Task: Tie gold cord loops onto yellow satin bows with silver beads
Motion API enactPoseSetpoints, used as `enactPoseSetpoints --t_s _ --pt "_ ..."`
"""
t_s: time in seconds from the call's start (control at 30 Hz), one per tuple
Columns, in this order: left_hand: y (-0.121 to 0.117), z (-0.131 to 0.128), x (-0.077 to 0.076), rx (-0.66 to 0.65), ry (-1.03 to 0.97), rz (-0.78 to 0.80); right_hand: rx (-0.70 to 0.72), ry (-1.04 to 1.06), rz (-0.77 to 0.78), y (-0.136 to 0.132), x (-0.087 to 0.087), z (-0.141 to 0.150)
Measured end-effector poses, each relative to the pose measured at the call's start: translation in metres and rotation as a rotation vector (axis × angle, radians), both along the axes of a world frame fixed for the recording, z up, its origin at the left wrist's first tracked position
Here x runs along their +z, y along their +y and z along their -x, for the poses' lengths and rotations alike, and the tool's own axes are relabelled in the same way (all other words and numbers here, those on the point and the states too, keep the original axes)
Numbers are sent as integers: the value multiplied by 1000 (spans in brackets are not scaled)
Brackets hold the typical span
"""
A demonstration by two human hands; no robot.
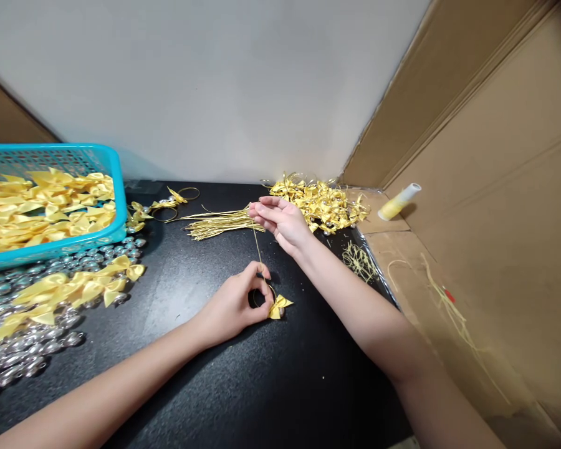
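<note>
My left hand is closed in a pinch low over the black table, holding a yellow ribbon bow with a silvery bead at its underside. A thin gold cord runs from there up to my right hand, whose fingertips are pinched on its upper end. The cord looks taut between both hands, and a loop of it curves by my left fingers. Just behind my right hand lies a bundle of gold cords. Exactly how my left fingertips grip the bow and cord is partly hidden.
A turquoise basket of yellow bows stands at left, with silvery beads and loose bows before it. Bows with cords are heaped at the back. Cord scraps and a yellow-white tube lie right, beside cardboard walls.
</note>
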State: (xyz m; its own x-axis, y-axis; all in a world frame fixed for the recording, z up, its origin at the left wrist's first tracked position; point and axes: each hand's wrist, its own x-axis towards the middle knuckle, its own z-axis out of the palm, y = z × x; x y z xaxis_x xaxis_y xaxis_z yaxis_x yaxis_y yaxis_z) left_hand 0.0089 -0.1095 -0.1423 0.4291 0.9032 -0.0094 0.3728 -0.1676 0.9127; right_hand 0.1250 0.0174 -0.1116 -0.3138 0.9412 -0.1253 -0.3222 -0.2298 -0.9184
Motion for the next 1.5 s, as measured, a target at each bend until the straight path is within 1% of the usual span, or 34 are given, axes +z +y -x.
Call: enactPoseSetpoints --t_s 0.23,0.47,0.53,0.63,0.67,0.7,0.77,0.8,0.83,0.87,0.9,0.97,1.07,1.13,1.2,1.23,1.3,1.37,1.4,1.43,1.5 --pt "-1 -1 -1 17 -7 10 16 -27 -29 5 -1 1" --pt "-1 -1 -2 17 -26 17 75 -280 -13 -1 -8 2" --pt "-1 0 -2 17 -40 28 71 -342 -78 -5 -7 -2" --pt "-1 0 -2 26 -56 42 31 -548 -296 -18 1 -21" --pt "-1 0 -2 30 -57 41 10 -631 -341 -25 4 -29" --pt "0 0 -2 31 -55 37 44 -711 -375 -33 7 -37" --pt "0 0 -1 35 -41 26 234 -833 -398 -51 11 -52" --pt "0 0 -1 38 -28 18 345 -857 -380 -60 12 -58" --pt "0 0 0 42 -14 11 421 -858 -351 -69 12 -62" --pt "1 0 0 47 0 4 433 -852 -331 -78 11 -63" --pt "1 0 0 52 11 -3 410 -853 -322 -85 9 -63" --pt "1 1 0 53 22 -11 309 -862 -341 -96 3 -59" --pt "2 1 -2 48 29 -12 175 -889 -379 -103 -7 -49" --pt "2 1 -3 44 30 -10 139 -907 -377 -102 -12 -44" --pt "2 1 -4 49 34 -12 126 -921 -394 -99 -13 -44" --pt "2 1 -4 55 34 -14 115 -925 -421 -96 -11 -46" --pt "2 1 -3 62 16 -9 55 -931 -499 -91 0 -52" --pt "2 0 -2 68 -21 11 -83 -933 -549 -90 15 -61" --pt "1 0 -2 65 -36 24 -131 -934 -530 -92 22 -65" --pt "1 -1 -1 63 -44 33 -124 -939 -494 -96 27 -67" --pt "1 -1 0 69 -35 31 54 -976 -380 -105 30 -67"
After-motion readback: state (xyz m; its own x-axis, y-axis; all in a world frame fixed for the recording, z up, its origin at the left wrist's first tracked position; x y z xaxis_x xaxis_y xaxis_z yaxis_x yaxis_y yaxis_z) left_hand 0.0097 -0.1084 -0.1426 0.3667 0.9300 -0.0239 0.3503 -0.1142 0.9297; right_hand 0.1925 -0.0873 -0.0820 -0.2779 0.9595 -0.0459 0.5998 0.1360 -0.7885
